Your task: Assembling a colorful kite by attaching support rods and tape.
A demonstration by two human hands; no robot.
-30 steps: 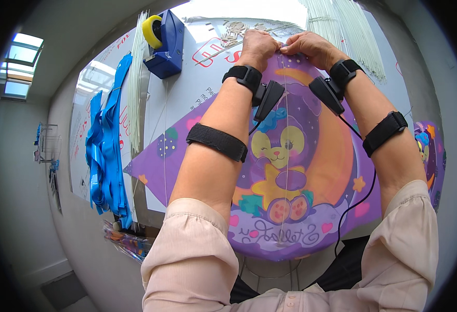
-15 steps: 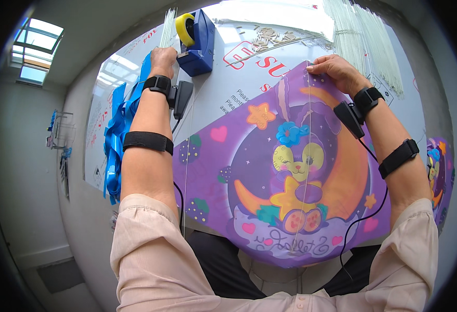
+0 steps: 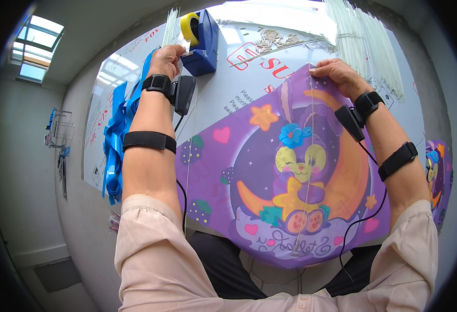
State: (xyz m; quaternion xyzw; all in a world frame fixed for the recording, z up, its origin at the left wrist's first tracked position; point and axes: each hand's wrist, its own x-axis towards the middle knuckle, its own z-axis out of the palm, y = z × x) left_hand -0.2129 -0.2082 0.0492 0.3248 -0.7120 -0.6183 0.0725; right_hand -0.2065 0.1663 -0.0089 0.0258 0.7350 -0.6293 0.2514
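A purple kite-shaped sheet [image 3: 285,187] printed with a cartoon rabbit, moon and stars lies across the table's near edge and over my lap. A thin pale rod [image 3: 311,135] runs down its middle to the far corner. My right hand [image 3: 340,77] pinches that far corner, thumb and fingers closed at the rod's tip. At the far left, my left hand [image 3: 166,61] is closed at the cutting edge of a blue tape dispenser [image 3: 205,41]. Its fingertips grip the end of the tape coming off the yellow-cored roll [image 3: 188,28].
Blue ribbon strips [image 3: 115,140] hang over the table's left side. Bundles of thin white rods [image 3: 366,47] lie at the far right, near a pile of small beige pegs [image 3: 276,40]. Another printed sheet [image 3: 436,171] sits beyond my right arm. Printed white sheeting [image 3: 223,88] covers the table.
My left hand has shifted slightly right, its fingertips now against the dispenser's tape end. The dispenser has barely moved. My right hand stays on the sheet's corner.
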